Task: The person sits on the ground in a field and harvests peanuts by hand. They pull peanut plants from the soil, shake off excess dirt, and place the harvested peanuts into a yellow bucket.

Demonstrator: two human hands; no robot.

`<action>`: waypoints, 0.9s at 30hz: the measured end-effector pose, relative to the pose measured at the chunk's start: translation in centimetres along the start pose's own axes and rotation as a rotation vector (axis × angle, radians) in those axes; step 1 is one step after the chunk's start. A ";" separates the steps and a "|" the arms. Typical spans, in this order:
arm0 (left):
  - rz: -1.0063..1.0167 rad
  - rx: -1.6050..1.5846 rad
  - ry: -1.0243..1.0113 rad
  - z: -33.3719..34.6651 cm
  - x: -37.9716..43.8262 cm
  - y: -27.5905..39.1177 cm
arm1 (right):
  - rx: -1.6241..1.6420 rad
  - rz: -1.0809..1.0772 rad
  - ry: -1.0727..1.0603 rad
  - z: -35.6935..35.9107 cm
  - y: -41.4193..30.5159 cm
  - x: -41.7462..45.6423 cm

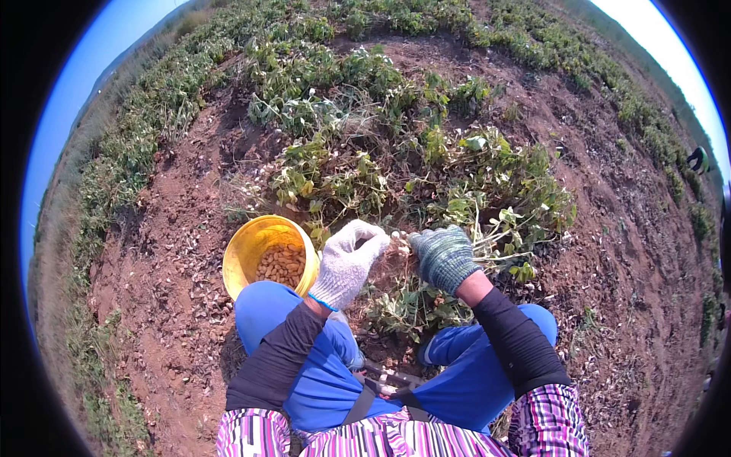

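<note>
My left hand (pixel 349 260), in a white knit glove, has its thumb and fingers pinched together at the pods. In a green-grey striped glove, my right hand (pixel 444 256) is closed around the stems of a pulled peanut plant (pixel 495 243), whose leaves spread out to the right. A few pale peanut pods (pixel 401 243) hang at the roots between my two hands. Left of my left hand, a yellow plastic bucket (pixel 233 264) leans by my knee, with many peanuts in their shells (pixel 281 265) inside.
Leafy peanut plants (pixel 331 183) lie piled ahead of me, and more rows run along both sides. Loose leaves (pixel 188 257) litter the reddish soil. Another plant (pixel 408 308) lies between my feet. A person (pixel 698 160) bends down far off at the right edge.
</note>
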State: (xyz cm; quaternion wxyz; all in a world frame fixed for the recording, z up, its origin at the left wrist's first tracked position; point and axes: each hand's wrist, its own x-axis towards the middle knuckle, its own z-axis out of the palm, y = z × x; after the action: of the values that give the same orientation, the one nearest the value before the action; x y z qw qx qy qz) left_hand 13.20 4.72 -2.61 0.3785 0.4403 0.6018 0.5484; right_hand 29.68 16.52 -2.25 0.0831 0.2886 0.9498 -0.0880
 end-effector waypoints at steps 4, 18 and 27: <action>0.062 0.185 -0.024 -1.6 0.1 0.0 | -0.085 0.030 0.027 -0.5 0.2 -0.3; 0.316 1.199 0.341 -10.5 0.3 0.8 | -0.235 -0.018 0.181 0.5 1.5 -0.9; 0.451 0.921 -0.312 -0.7 1.1 1.1 | -0.279 -0.128 0.276 1.7 -0.6 -0.2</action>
State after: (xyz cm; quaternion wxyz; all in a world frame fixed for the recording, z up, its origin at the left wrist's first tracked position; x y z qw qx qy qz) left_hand 12.36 5.55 -1.39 0.1036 0.7555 0.6072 0.2233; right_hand 29.65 15.60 -3.76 -0.0142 0.2228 0.9715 0.0798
